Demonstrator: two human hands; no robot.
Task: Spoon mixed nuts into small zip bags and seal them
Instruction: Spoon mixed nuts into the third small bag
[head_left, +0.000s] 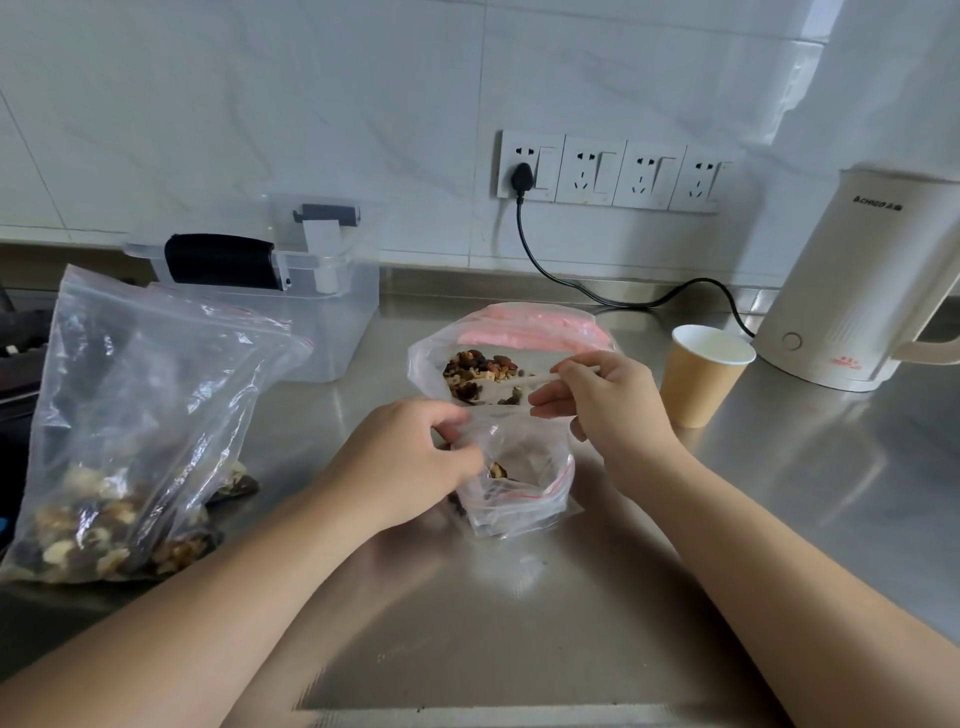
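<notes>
From the head camera, a small zip bag (511, 483) stands on the steel counter (779, 519) between the two hands, a few nuts at its bottom. The left hand (410, 457) pinches the bag's near-left rim with curled fingers. The right hand (602, 405) pinches the rim on the other side while also holding a pale spoon (511, 384), which reaches into the open bag of mixed nuts (498, 364) just beyond both hands. A larger nut bag (130, 431) stands left of the left hand; a paper cup (701, 374) sits right of the right hand.
</notes>
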